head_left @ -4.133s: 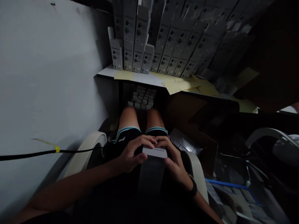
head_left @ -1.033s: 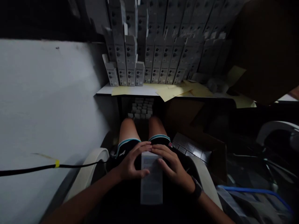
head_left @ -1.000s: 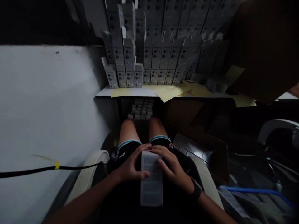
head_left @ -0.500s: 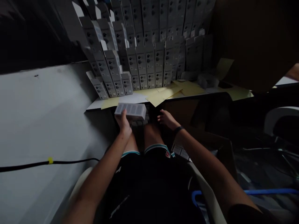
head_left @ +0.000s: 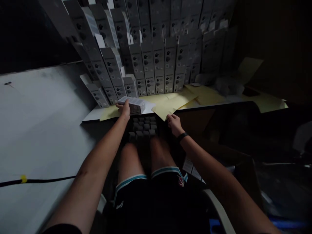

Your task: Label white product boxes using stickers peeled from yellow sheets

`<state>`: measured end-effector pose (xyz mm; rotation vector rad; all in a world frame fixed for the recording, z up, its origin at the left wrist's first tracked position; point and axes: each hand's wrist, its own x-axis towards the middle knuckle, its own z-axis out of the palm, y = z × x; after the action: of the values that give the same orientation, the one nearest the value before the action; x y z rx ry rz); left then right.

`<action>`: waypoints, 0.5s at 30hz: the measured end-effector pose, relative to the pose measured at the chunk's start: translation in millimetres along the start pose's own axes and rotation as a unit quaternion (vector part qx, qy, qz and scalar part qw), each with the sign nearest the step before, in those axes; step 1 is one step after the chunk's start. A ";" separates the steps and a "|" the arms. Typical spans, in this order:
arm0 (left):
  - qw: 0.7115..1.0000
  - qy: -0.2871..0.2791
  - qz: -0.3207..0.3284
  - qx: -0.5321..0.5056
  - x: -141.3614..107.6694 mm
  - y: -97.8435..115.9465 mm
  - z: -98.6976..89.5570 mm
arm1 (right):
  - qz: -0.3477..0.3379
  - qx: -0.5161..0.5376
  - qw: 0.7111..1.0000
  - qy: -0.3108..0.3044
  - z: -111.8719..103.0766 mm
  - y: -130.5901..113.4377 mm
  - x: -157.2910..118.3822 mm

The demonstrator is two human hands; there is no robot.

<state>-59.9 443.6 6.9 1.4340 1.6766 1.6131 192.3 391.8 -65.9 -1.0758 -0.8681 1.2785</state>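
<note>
My left hand (head_left: 125, 110) is wrapped round a small light-coloured carton (head_left: 136, 105), thumb on top. The carton lies on its side low over the table's front edge, in front of the standing boxes; whether it rests on the surface I cannot tell. My right hand (head_left: 175, 124), with a dark band on its wrist, is closed at the front corner of a yellow paper sheet (head_left: 165, 109) that juts over the edge. Its fingertips pinch the sheet there. More yellow paper (head_left: 207, 95) lies to the right.
Rows of upright boxes (head_left: 158, 65), some with raised flaps, stack up at the back of the table (head_left: 94, 115). More small boxes (head_left: 142, 126) sit below the edge, beyond my knees. A white wall (head_left: 36, 130) with a black cable (head_left: 48, 180) borders the left.
My left hand has carried the carton forward, up to the table's edge. The right hand has moved to the yellow sheet's corner and closed on it. The view has shifted slightly.
</note>
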 end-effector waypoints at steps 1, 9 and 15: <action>0.998 0.041 -0.039 0.001 0.3 -0.1 1.6 | -0.009 -0.001 1.000 -0.009 -2.8 1.1 -7.7; 0.981 0.170 -0.095 0.023 -30.5 9.3 3.8 | -0.051 -0.070 0.980 -0.177 -42.0 15.2 -156.7; 0.977 0.168 -0.101 -0.082 -171.1 9.2 -25.4 | -0.171 -0.202 0.890 -0.371 -86.2 -0.8 -255.0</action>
<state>-11.0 283.8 -38.4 0.9176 1.7513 1.9021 243.5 127.6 -73.2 -0.6682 -1.8839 1.2323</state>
